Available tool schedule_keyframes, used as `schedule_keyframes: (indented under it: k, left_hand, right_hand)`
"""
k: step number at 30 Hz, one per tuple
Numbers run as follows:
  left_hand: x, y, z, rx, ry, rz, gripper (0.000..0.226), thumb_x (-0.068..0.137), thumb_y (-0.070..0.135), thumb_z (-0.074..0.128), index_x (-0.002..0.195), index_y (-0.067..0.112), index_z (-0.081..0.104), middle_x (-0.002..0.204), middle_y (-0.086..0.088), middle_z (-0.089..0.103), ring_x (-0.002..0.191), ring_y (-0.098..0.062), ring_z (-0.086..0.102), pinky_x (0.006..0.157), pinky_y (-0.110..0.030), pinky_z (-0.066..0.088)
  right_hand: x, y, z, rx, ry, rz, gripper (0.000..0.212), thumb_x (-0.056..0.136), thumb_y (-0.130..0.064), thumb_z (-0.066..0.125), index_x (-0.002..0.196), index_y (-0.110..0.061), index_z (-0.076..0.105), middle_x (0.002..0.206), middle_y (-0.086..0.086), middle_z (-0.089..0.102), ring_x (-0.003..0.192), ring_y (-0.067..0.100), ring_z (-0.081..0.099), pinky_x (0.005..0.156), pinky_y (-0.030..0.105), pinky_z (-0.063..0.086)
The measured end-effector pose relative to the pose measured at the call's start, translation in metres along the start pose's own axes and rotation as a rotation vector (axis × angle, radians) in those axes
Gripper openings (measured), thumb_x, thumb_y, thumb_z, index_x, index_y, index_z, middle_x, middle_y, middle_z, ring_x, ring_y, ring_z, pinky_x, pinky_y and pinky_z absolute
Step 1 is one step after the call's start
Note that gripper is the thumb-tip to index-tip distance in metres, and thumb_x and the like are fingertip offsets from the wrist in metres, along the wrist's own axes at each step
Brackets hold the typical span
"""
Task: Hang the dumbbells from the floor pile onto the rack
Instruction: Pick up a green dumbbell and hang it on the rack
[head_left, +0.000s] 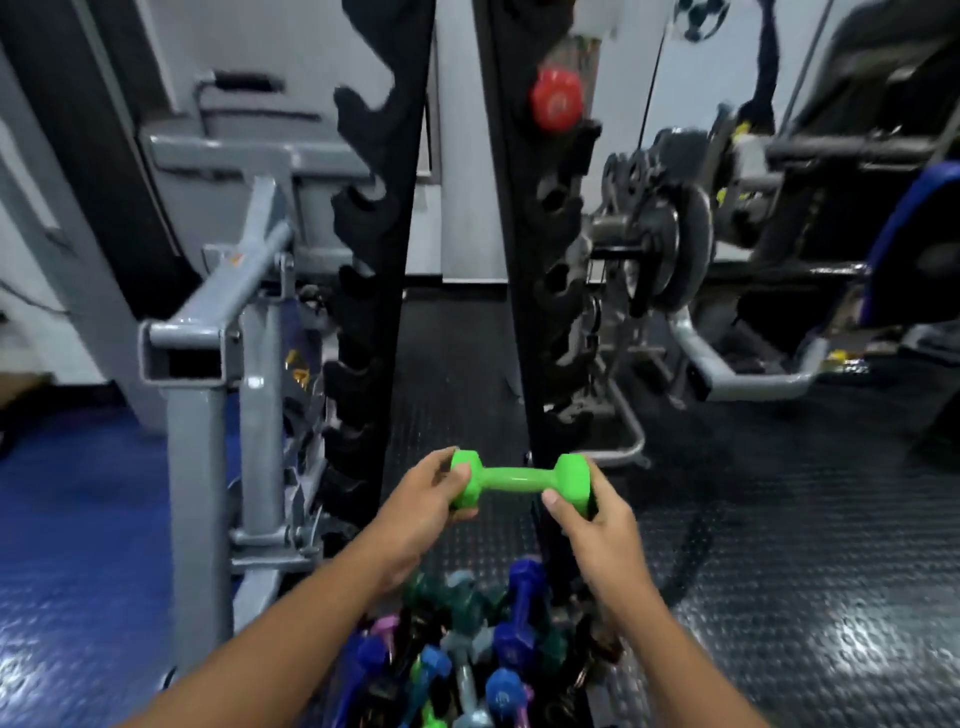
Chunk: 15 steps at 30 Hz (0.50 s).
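Note:
A bright green dumbbell (514, 480) is held level in front of me, low between the two black notched uprights of the rack (374, 291). My left hand (421, 512) grips its left head and my right hand (592, 525) grips its right head. A red dumbbell (557, 100) hangs high on the right upright (545, 291). Below my arms lies the floor pile (467, 654) of blue, teal, pink, green and grey dumbbells, partly hidden by my forearms.
A grey steel machine frame (208, 353) stands close on the left. Black weight plates on a bar (670, 249) and a grey curved frame (748, 374) sit to the right. The floor is black studded rubber with blue matting (78, 519) at left.

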<state>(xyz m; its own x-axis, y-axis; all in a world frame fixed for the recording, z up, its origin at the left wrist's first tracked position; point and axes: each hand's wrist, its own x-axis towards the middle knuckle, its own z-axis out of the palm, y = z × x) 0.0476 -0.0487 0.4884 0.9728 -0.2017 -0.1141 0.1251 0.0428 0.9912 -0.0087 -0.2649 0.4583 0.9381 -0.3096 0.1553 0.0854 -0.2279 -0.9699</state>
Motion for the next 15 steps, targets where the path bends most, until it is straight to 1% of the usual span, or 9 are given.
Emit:
schedule_keyframes:
  k: [2,4,5,6,7,9,11,13,15]
  left_hand:
    - [-0.009,0.032,0.009,0.004,0.016,0.060,0.038,0.106,0.027,0.060,0.142,0.017,0.054,0.128,-0.004,0.066,0.109,-0.016,0.070,0.092,-0.038,0.062]
    - [-0.017,0.068,0.020,0.003,0.015,0.136,0.043,0.105,0.028,0.061,0.145,0.015,0.051,0.129,-0.004,0.067,0.110,-0.018,0.071,0.094,-0.039,0.062]
    - [-0.020,0.085,0.025,-0.006,0.007,0.173,0.043,0.104,0.028,0.062,0.145,0.016,0.050,0.129,-0.005,0.067,0.110,-0.019,0.072,0.094,-0.039,0.062]
    - [-0.024,0.101,0.030,-0.020,-0.001,0.203,0.043,0.103,0.027,0.063,0.144,0.018,0.051,0.129,-0.006,0.068,0.108,-0.020,0.073,0.095,-0.041,0.062]
    - [-0.027,0.120,0.035,-0.030,-0.012,0.235,0.043,0.102,0.026,0.066,0.142,0.021,0.052,0.127,-0.008,0.068,0.106,-0.022,0.074,0.095,-0.043,0.062]
    - [-0.034,0.146,0.043,-0.041,-0.050,0.276,0.036,0.099,0.022,0.069,0.134,0.020,0.061,0.122,-0.014,0.070,0.101,-0.022,0.074,0.095,-0.049,0.061]
    - [-0.040,0.167,0.052,-0.039,-0.092,0.333,0.029,0.097,0.022,0.071,0.125,0.016,0.071,0.118,-0.016,0.074,0.097,-0.020,0.072,0.098,-0.055,0.058]
    - [-0.045,0.182,0.059,-0.051,-0.096,0.368,0.030,0.093,0.029,0.074,0.120,0.017,0.075,0.111,-0.012,0.077,0.096,-0.020,0.073,0.100,-0.056,0.057]
    - [-0.046,0.192,0.062,-0.059,-0.072,0.373,0.032,0.091,0.034,0.075,0.119,0.018,0.076,0.109,-0.009,0.078,0.096,-0.020,0.074,0.102,-0.056,0.056]
  right_hand:
    - [0.003,-0.030,-0.010,0.053,0.046,-0.016,0.071,0.092,-0.047,0.077,0.156,-0.036,0.048,0.131,-0.013,0.055,0.114,0.016,0.064,0.104,0.050,0.054]
    - [0.008,-0.061,-0.019,0.106,0.089,-0.069,0.081,0.082,-0.064,0.073,0.155,-0.041,0.046,0.128,-0.016,0.050,0.114,0.020,0.066,0.104,0.054,0.054]
    - [0.010,-0.077,-0.024,0.130,0.115,-0.100,0.082,0.080,-0.067,0.071,0.154,-0.044,0.046,0.127,-0.019,0.051,0.114,0.022,0.068,0.103,0.055,0.055]
    - [0.012,-0.090,-0.028,0.146,0.154,-0.139,0.075,0.083,-0.063,0.072,0.152,-0.046,0.047,0.127,-0.022,0.053,0.114,0.022,0.068,0.101,0.054,0.056]
    - [0.014,-0.107,-0.033,0.155,0.197,-0.186,0.062,0.089,-0.053,0.074,0.147,-0.047,0.051,0.128,-0.020,0.057,0.114,0.019,0.068,0.098,0.052,0.057]
    - [0.015,-0.136,-0.043,0.151,0.270,-0.261,0.040,0.097,-0.033,0.072,0.130,-0.045,0.054,0.122,-0.011,0.065,0.107,0.011,0.066,0.094,0.041,0.057]
    - [0.016,-0.163,-0.053,0.087,0.329,-0.320,0.039,0.096,-0.031,0.074,0.129,-0.040,0.055,0.121,-0.006,0.062,0.103,0.004,0.063,0.093,0.038,0.055]
    - [0.018,-0.184,-0.063,0.032,0.360,-0.360,0.047,0.094,-0.033,0.075,0.137,-0.032,0.056,0.128,-0.004,0.054,0.109,-0.001,0.058,0.099,0.035,0.052]
    - [0.020,-0.200,-0.069,0.004,0.354,-0.386,0.047,0.097,-0.032,0.072,0.141,-0.031,0.057,0.131,-0.004,0.052,0.112,0.000,0.056,0.103,0.034,0.049]
